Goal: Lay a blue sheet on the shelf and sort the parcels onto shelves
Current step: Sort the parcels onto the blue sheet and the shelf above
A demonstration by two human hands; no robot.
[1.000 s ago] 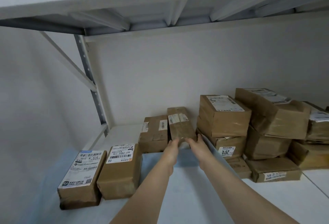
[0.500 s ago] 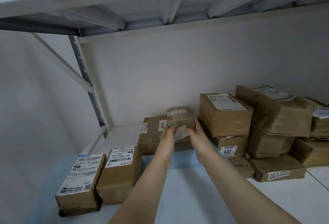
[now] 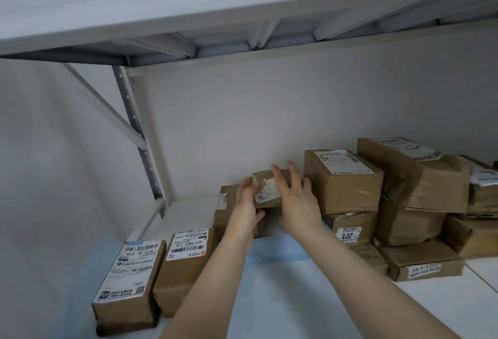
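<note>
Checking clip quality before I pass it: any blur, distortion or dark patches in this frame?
Head view: motion blur smears the right hand and the small parcel it touches; the wide-angle lens bows the upper shelf along its front edge; light is soft and even, dimmer under that shelf; the label on the nearest parcel is sharp enough to read.

The parcels (image 3: 336, 177) are brown cardboard, wrapped in glossy clear tape (image 3: 428, 185) that creases and shines. Their labels (image 3: 187, 243) are white matt paper. The shelf (image 3: 140, 144) is smooth, pale painted metal. The blue sheet (image 3: 272, 255) looks thin and matt.
</note>
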